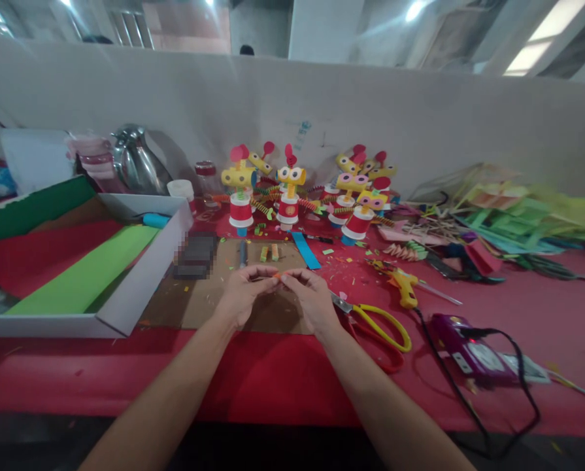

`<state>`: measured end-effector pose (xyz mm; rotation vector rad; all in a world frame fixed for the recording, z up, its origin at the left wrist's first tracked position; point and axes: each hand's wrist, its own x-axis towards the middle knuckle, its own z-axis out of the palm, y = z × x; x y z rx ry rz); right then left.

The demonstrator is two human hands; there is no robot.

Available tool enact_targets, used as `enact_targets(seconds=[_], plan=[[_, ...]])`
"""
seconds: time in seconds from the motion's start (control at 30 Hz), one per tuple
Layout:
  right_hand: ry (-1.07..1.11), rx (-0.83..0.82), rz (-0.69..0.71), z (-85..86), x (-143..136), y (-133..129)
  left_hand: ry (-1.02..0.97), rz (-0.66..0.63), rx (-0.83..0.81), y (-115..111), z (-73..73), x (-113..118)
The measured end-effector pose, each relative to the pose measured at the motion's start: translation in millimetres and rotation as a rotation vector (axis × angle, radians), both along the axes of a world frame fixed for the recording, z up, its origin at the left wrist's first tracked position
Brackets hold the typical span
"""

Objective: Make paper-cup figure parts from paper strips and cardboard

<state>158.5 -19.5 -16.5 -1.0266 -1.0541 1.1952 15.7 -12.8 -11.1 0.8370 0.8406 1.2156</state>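
Between the fingertips of both hands is a small orange piece (278,277), mostly covered by the fingers. My left hand (246,292) pinches it from the left and my right hand (312,296) from the right, over a brown cardboard sheet (201,307). Just beyond the fingers lie two small folded yellow-green pieces (269,253) and a grey stick (243,253). A blue paper strip (306,250) rests behind my right hand. Farther back stand several paper-cup figures (288,208) with yellow heads and red discs on top.
A white box (145,261) with coloured paper is at left, a metal jug (140,160) behind it. Scissors (378,324), a yellow glue gun (404,286) and a purple power box (476,353) with cords lie right. Paper piles (522,209) fill the back right.
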Motion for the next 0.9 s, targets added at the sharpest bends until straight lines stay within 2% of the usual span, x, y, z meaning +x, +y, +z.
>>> enact_targets(seconds=[0.17, 0.27, 0.43, 0.67, 0.9], plan=[[-0.159, 0.025, 0.017, -1.8, 3.2, 1.8, 0.052, -0.007, -0.006, 0.0, 3.0, -2.5], [-0.193, 0.053, 0.015, -4.2, 3.0, 2.1, 0.119, 0.02, -0.029, -0.3, 5.5, -2.8], [-0.239, 0.098, 0.017, -5.0, 0.9, 0.1, 0.191, 0.043, 0.025, 0.5, 3.5, -2.1], [-0.267, 0.115, 0.057, -4.0, 8.5, 2.6, 0.106, -0.137, -0.123, 3.8, 2.5, -6.5], [-0.286, 0.082, 0.101, 0.7, 13.8, 5.1, 0.073, -0.18, -0.176, 1.8, 7.6, -4.1]])
